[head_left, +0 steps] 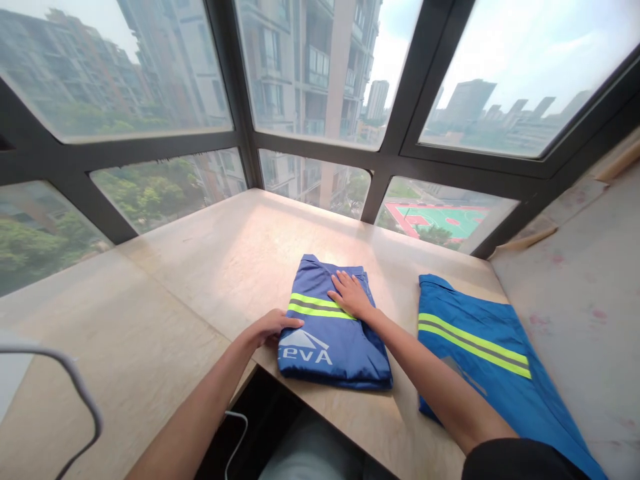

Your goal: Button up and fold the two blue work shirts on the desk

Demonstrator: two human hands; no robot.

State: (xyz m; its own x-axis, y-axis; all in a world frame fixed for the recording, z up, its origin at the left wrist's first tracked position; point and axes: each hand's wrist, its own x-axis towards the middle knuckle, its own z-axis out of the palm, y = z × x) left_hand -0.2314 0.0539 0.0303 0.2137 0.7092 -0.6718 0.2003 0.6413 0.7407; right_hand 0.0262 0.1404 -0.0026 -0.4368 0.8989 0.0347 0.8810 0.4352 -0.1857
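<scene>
A folded blue work garment (325,337) lies on the pale stone sill, crossed by a neon yellow and grey reflective band, with white lettering below it. My left hand (274,325) is at its left edge, thumb on top and the other fingers curled down around the side, partly hidden. Flat on the upper right of the same garment rests my right hand (351,295), fingers stretched out and slightly spread. To the right, a second blue garment (480,333) with a similar band lies partly behind my right forearm.
The stone sill (170,293) runs along dark window frames (315,152). A grey cable (83,387) curves at the lower left. A white cord (240,433) hangs in the dark gap below the sill's front edge. A floral-patterned wall (590,293) borders the right side.
</scene>
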